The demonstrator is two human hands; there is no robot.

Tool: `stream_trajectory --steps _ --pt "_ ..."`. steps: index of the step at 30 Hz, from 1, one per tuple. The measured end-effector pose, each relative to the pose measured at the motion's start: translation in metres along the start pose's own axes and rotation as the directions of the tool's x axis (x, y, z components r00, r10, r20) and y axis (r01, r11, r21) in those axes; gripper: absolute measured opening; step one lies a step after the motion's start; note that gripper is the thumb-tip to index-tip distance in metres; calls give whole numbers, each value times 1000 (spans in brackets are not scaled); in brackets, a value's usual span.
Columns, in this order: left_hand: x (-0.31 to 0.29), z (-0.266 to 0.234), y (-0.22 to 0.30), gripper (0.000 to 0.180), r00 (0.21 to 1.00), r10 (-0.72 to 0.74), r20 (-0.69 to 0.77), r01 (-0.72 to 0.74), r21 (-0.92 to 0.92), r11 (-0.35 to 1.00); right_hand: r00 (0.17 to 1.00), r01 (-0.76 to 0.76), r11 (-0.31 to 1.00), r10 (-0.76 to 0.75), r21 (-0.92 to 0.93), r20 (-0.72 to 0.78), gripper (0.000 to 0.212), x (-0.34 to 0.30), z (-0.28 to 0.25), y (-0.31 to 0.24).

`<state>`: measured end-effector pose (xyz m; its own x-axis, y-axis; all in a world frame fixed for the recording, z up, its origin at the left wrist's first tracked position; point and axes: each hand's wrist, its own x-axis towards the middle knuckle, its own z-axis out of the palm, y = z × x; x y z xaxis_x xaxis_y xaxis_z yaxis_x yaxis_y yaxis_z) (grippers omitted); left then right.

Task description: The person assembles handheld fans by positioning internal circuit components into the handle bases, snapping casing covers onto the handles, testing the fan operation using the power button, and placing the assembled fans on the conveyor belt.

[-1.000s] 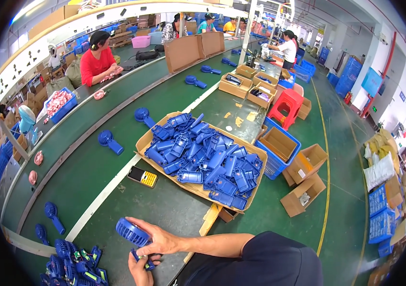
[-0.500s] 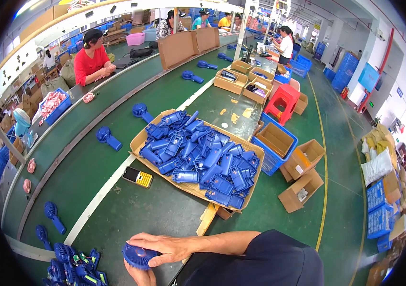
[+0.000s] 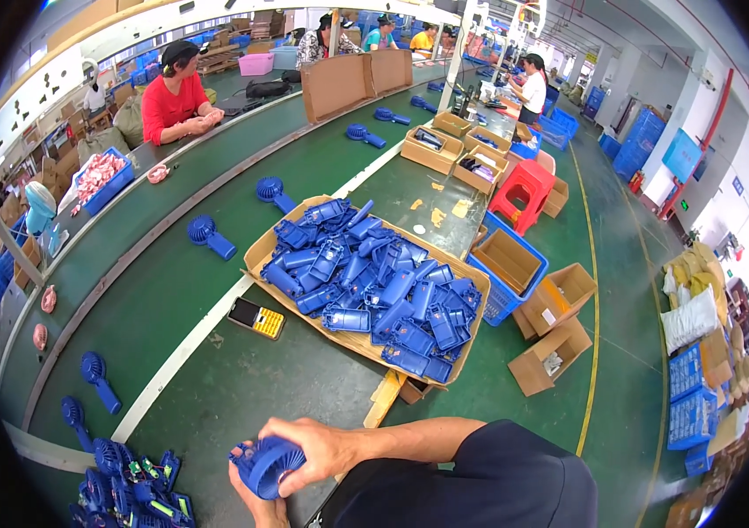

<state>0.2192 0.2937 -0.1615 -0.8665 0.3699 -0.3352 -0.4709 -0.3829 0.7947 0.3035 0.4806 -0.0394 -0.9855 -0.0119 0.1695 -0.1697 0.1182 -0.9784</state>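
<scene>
Low in the middle of the head view, both my hands hold a round, ribbed blue fan head [image 3: 272, 468], tilted on its side. My right hand [image 3: 320, 447] is closed over its top and right side, thumb on the near face. My left hand [image 3: 257, 503] supports it from below and the left, its fingers partly hidden. Whether a cover and a body are separate pieces there, I cannot tell. To the left lies a pile of blue fan parts [image 3: 135, 493], some showing green circuit boards. Ahead, a wide cardboard tray [image 3: 255, 255] is heaped with blue plastic shells [image 3: 365, 282].
A black-and-yellow keypad phone [image 3: 256, 318] lies beside the tray. Several blue handheld fans [image 3: 211, 236] lie along the green belt. Across it sits a person in red [image 3: 176, 97]. At right stand a blue crate [image 3: 499, 295], open cartons [image 3: 550, 356] and a red stool [image 3: 524, 195].
The fan head has been tipped in my hands, so its ribbed side now faces right. My right hand has turned with it. Fans on the belt have shifted slightly farther along.
</scene>
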Motion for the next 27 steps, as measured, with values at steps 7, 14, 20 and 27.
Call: stream_trajectory --steps 7,14,20,27 --pt "-20 43 12 23 976 -93 195 90 24 996 963 -21 619 222 785 -150 55 13 17 4" --pt "-15 10 3 31 982 -144 120 154 -76 985 987 -20 716 127 698 -102 60 2 55 38" --pt "-19 13 12 32 949 -163 269 174 -17 985 953 -137 668 290 731 -86 63 -3 45 49" --pt "-43 31 23 31 913 -159 375 153 47 987 881 -236 912 346 336 -322 67 11 29 46"
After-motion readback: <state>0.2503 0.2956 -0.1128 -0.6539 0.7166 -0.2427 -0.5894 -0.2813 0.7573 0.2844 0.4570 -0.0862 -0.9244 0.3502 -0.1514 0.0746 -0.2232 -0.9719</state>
